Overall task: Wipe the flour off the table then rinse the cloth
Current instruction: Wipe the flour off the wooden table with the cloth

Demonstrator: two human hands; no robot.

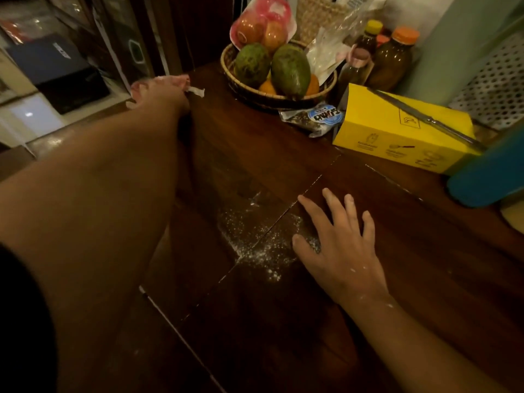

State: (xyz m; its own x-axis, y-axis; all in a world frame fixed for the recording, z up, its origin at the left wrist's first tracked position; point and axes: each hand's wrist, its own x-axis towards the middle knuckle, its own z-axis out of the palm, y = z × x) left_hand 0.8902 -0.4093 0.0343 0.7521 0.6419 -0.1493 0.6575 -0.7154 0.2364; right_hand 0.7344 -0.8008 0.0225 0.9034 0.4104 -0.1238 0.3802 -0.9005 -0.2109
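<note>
White flour [256, 236] is scattered over the middle of the dark wooden table [283, 154], along the seams between its boards. My right hand [337, 245] lies flat on the table just right of the flour, fingers spread, with flour specks on its back and wrist. My left hand [161, 93] is stretched out to the table's far left edge, closed on a pale pink and white cloth [195, 87] whose corner sticks out to the right of the hand.
A woven fruit basket [235, 78] with mangoes and oranges stands at the back. A snack packet [314, 117], a yellow box [397, 134], brown bottles [391, 61] and a blue object [487, 180] line the right side. Shelving drops off beyond the left edge.
</note>
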